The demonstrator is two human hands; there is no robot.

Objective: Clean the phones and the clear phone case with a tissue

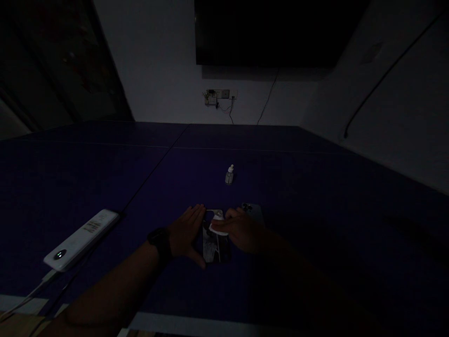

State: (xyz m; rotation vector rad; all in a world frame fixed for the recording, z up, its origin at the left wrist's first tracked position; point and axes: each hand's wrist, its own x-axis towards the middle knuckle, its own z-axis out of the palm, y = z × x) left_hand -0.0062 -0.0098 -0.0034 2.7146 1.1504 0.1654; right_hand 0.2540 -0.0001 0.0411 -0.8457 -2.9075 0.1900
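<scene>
A flat phone or phone case (211,249) with a dark printed picture lies on the blue surface. My left hand (185,230) rests along its left edge, fingers stretched out and thumb at the lower corner, a dark watch on the wrist. My right hand (245,231) presses a folded white cloth or tissue (219,227) onto its upper part; in this dim light I cannot tell which. Partly behind the right hand lies a second phone (257,213), its camera lenses showing. Beyond both hands stands a small dropper bottle (229,176) with a white top.
At the left lies a long white device (82,239) with a small lit display and a white cable. The blue tabletop (147,178) reaches toward the wall, where wall sockets (219,95) with cables sit under a large dark screen (280,32).
</scene>
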